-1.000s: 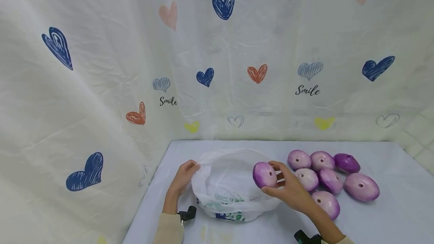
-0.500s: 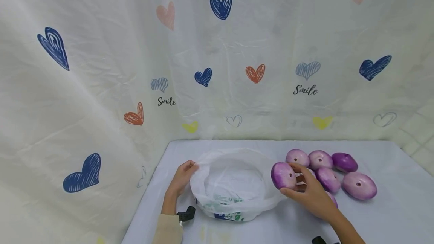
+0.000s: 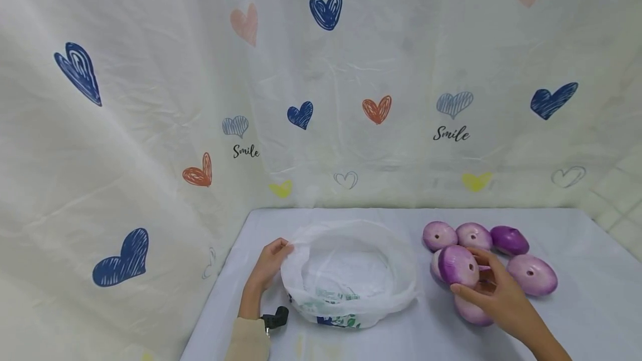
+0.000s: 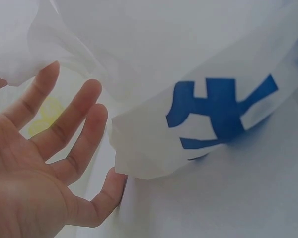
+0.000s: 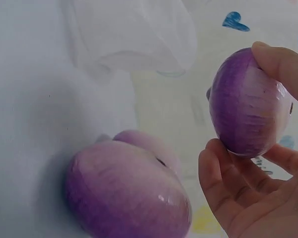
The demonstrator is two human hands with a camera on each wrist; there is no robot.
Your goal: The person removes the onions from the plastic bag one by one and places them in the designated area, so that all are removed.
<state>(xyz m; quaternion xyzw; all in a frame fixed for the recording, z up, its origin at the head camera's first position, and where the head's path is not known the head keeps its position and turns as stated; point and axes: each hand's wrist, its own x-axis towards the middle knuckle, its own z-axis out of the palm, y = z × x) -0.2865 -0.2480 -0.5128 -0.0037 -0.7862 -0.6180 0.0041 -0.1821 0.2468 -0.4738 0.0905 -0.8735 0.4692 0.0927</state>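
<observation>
My right hand (image 3: pixel 507 301) grips a purple onion (image 3: pixel 456 266) between thumb and fingers, above the other onions on the right. In the right wrist view this held onion (image 5: pixel 246 109) shows a dark purple side and a paler one, while another onion (image 5: pixel 126 191) lies lower down. A white plastic bag (image 3: pixel 383 310) with blue and green print stands with its mouth wide on the table. At the bag's left rim, my left hand (image 3: pixel 270 265) pinches the edge. The left wrist view shows the lower fingers spread beside the bag (image 4: pixel 149 144).
Several onions lie grouped at the right, among them a darker one (image 3: pixel 509 240) at the back and a large pale one (image 3: pixel 533 275). My right hand partly hides the group. A white curtain (image 3: pixel 401 60) with printed hearts hangs behind the white-covered table (image 3: pixel 582 322).
The right hand has carried the onion rightward from over the bag's mouth to over the onion group. The left hand has stayed at the bag's rim.
</observation>
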